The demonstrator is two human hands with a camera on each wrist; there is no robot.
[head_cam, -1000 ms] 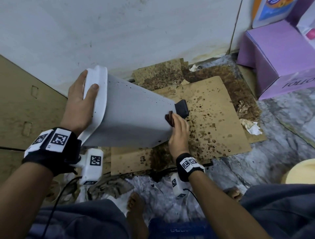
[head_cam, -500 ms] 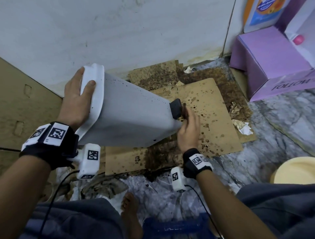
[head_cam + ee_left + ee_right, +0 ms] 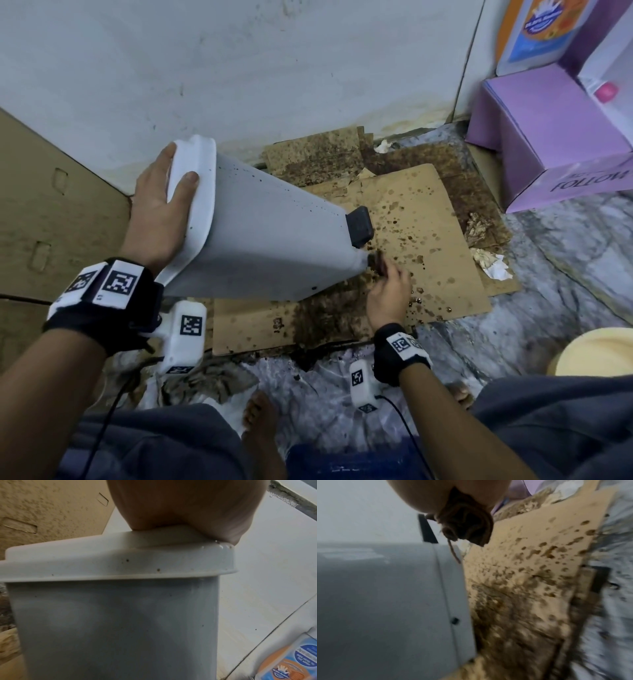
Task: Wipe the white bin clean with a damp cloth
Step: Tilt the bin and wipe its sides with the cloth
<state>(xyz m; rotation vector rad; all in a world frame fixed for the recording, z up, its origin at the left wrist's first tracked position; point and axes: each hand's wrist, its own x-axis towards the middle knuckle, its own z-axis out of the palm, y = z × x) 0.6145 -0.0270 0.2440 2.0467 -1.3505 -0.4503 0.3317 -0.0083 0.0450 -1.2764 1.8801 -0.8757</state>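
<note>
The white bin is tipped over on its side, lid to the left and base to the right, with small dark specks on its wall. My left hand grips the lid end, thumb over the rim. A black pedal juts from the base. My right hand holds a wadded brown cloth at the lower corner of the bin's base, over the cardboard.
Stained brown cardboard covers the floor under the bin, against a white wall. A purple box stands at the right, a cream round object at the lower right. Crumpled paper lies by the cardboard's edge. Marble floor lies beyond.
My right hand with the cloth has slid down from beside the black pedal to the lower corner of the base. The left hand keeps its hold on the lid.
</note>
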